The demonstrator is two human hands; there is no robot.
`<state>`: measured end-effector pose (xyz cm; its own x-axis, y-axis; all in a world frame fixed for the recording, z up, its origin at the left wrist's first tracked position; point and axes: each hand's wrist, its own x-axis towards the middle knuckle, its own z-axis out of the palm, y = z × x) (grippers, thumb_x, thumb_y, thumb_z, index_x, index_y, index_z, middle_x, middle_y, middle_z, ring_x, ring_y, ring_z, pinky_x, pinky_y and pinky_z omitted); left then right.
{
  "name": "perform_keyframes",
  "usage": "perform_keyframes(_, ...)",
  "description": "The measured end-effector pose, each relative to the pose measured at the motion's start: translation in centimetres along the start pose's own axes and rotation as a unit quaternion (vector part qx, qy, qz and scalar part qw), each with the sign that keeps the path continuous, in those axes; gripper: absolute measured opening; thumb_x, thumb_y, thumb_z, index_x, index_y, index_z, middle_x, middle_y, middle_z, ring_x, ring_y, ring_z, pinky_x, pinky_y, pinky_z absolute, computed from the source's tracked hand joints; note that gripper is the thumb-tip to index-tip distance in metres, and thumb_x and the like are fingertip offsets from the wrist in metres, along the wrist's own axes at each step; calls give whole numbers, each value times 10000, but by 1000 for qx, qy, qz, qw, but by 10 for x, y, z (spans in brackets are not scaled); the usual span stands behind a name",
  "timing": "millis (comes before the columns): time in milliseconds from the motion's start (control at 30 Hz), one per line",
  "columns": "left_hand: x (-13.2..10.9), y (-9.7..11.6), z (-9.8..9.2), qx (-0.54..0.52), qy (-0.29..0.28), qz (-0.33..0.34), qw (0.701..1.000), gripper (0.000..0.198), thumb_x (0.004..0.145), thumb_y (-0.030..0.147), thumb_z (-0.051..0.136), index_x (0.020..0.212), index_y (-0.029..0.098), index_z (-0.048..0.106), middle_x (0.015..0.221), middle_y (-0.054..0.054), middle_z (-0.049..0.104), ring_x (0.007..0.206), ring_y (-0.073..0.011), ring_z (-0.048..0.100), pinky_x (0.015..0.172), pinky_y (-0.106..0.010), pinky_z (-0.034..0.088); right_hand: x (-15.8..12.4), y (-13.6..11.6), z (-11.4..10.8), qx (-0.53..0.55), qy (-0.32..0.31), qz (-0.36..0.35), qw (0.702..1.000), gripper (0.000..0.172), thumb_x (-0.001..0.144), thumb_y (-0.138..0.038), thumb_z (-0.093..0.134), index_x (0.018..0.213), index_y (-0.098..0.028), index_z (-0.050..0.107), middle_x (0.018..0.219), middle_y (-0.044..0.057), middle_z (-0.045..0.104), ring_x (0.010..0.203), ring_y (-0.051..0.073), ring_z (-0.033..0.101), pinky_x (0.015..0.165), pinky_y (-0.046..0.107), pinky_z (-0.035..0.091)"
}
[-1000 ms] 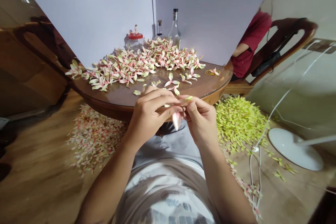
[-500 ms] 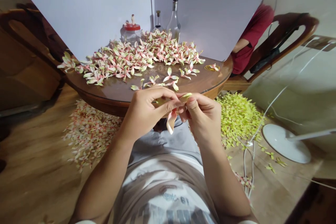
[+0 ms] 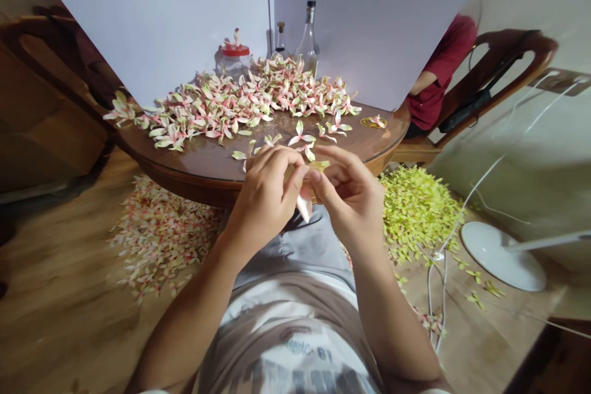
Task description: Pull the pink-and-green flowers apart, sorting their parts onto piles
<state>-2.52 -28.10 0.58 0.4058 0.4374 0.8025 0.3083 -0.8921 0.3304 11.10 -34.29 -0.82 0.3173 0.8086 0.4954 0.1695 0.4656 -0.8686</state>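
Observation:
My left hand (image 3: 265, 197) pinches a pink-and-white flower (image 3: 303, 205) at its fingertips, with its petals hanging downward. A small green piece (image 3: 320, 165) sits just above, at the tips of both hands. My right hand (image 3: 347, 197) is beside the flower, its thumb and fingers apart and holding nothing I can make out. Beyond the hands, a large heap of pink-and-green flowers (image 3: 221, 108) covers the back of the round wooden table (image 3: 203, 166), with a few loose flowers nearer me.
A jar with a red lid (image 3: 235, 56) and glass bottles (image 3: 308, 37) stand behind the heap. Pink (image 3: 159, 237) and green (image 3: 418, 215) heaps lie on the floor. A seated person in a red top (image 3: 438, 74), white cables (image 3: 436, 295) and a white fan base (image 3: 501, 255) are nearby.
My right hand has eased off the flower, its fingers spreading apart. My left hand still pinches the flower. The view has shifted only slightly.

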Motion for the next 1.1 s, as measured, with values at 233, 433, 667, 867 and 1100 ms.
perform_keyframes(233, -9, -5, 8, -38, 61, -59, 996, 102, 997, 230, 498, 918, 200, 555, 969, -72, 679, 984, -212, 619, 905, -362, 455, 0, 7, 6, -55, 9, -23, 998, 334, 865, -285, 663, 1173, -316, 540, 605, -68, 400, 517, 132, 381, 501, 286, 315)
perform_keyframes(433, -21, -7, 29, -98, 124, -127, 979, 135, 988, 314, 527, 936, 192, 558, 974, -82, 652, 924, -204, 622, 855, -347, 482, -6, 19, 21, -29, 74, -32, 996, 262, 871, -243, 589, 1104, -304, 488, 603, -77, 327, 500, 128, 336, 485, 288, 276)
perform_keyframes(667, -26, -15, 38, -117, 64, -127, 983, 134, 992, 262, 532, 914, 178, 601, 943, -70, 682, 919, -188, 629, 854, -318, 468, -10, 41, 17, -32, 90, -23, 995, 269, 863, -201, 572, 1100, -287, 475, 593, -95, 324, 495, 115, 326, 496, 269, 277)
perform_keyframes(867, -24, -23, 26, -78, -50, -44, 995, 111, 980, 276, 584, 1026, 179, 612, 1002, -70, 695, 974, -201, 624, 869, -325, 470, -6, 47, 1, -70, 2, -35, 997, 361, 878, -226, 609, 1189, -283, 435, 631, -94, 360, 528, 113, 381, 524, 251, 290)
perform_keyframes(1100, -26, -24, 17, 78, -73, 8, 994, 90, 980, 200, 572, 937, 186, 650, 899, -36, 716, 922, -189, 650, 873, -364, 393, -10, 47, -4, -158, -4, -62, 986, 395, 860, -141, 565, 1214, -262, 436, 634, -97, 353, 533, 105, 348, 542, 249, 281)
